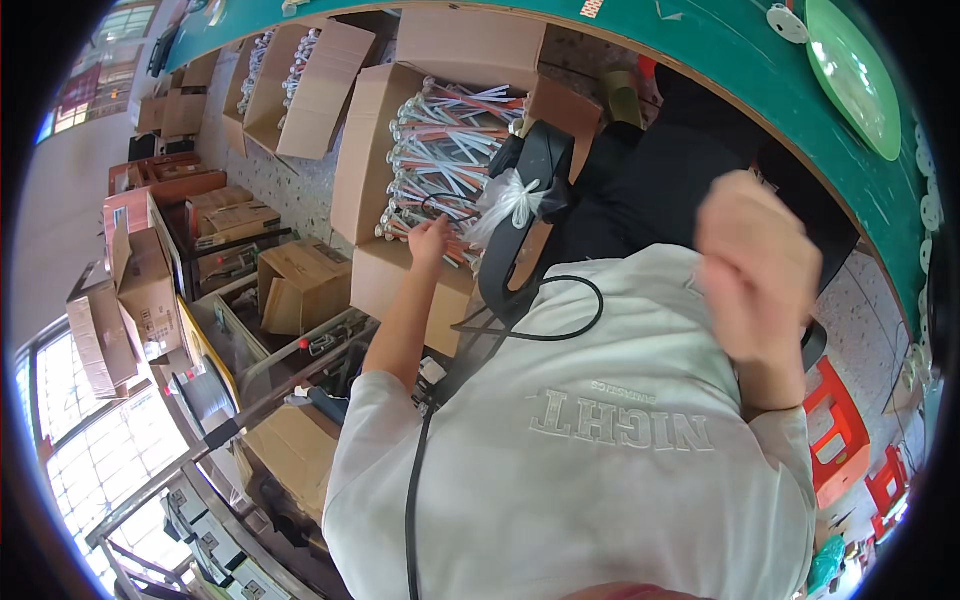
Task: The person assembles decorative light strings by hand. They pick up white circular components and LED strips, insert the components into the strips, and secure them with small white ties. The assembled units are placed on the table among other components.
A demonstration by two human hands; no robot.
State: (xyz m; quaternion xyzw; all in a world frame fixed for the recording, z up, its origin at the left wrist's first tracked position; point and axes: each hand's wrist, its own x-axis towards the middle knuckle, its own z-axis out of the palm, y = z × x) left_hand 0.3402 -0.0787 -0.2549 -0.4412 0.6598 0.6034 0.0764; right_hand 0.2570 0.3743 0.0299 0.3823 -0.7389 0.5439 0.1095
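Note:
My left hand (428,241) is at the near left side of an open cardboard box (362,155), its fingers closed. What they hold, if anything, is too small to make out; a thin dark loop shows just beyond the fingertips. Layered inside the box are many bundles of white and reddish-brown wires (455,150) with round whitish ends. My right hand (755,265) is raised at the right, in front of my dark-clothed leg and near the green table edge. Motion smears its fingers, so I cannot see whether anything is in them.
A green table (720,60) curves across the top, bearing a light green tray (855,80). Beside the box hangs a black strap with a knotted clear plastic bag (517,200). More cardboard boxes (325,85) stand at left, a red stool (838,435) at right.

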